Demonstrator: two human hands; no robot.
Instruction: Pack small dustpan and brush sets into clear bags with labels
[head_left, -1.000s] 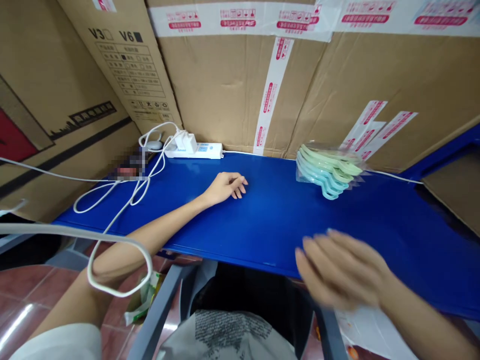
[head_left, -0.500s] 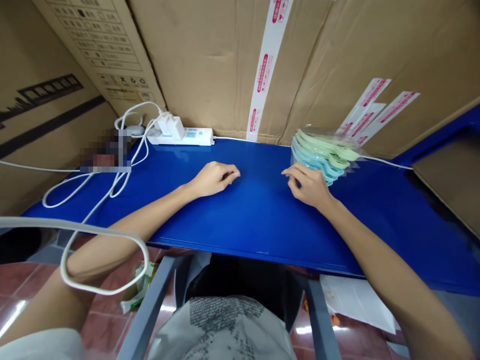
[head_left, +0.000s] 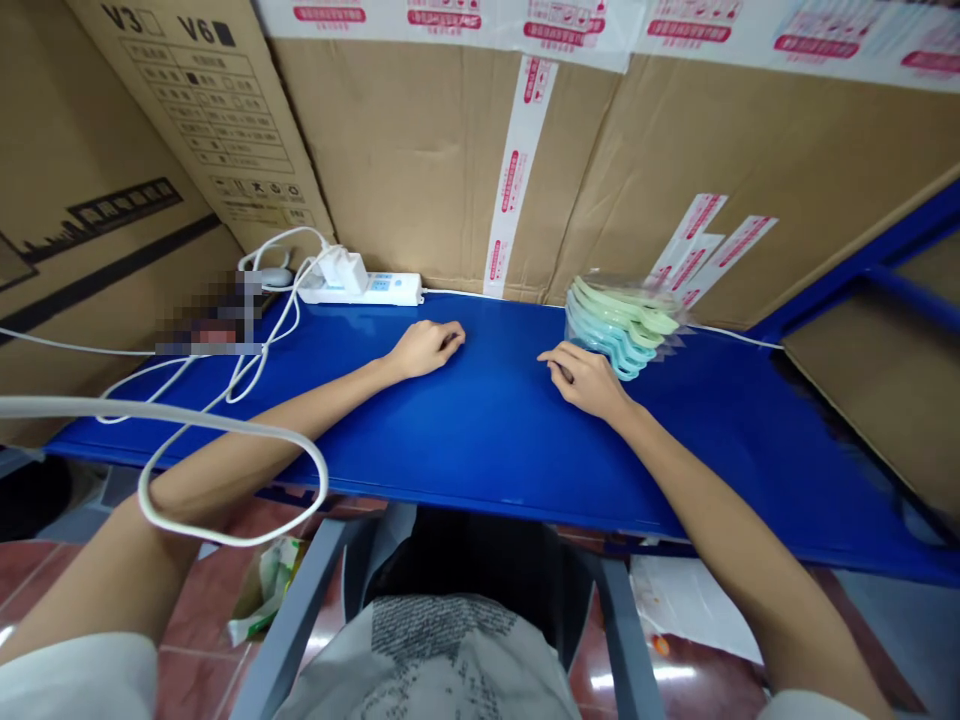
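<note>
On the blue table [head_left: 480,440], my left hand [head_left: 429,348] rests with its fingers curled in and the thumb against them; nothing shows in it. To its right, across a stretch of blue surface, my right hand [head_left: 585,378] is loosely closed, the index finger pointing left, also with nothing visible in it. Just behind my right hand lies a stack of wavy green and light-blue plastic pieces [head_left: 622,325] in clear wrapping. The hand overlaps the near left side of the stack in view; whether they touch I cannot tell.
A white power strip [head_left: 397,289] with plugs stands at the back left. White cables [head_left: 247,375] loop over the table's left part, and one hangs across my left forearm. Cardboard [head_left: 405,150] walls the back and left. A grey chair [head_left: 626,640] is below the front edge.
The view has tilted up, showing more taped cardboard at the top. Both hands keep nearly the same pose, my right hand a little nearer my left.
</note>
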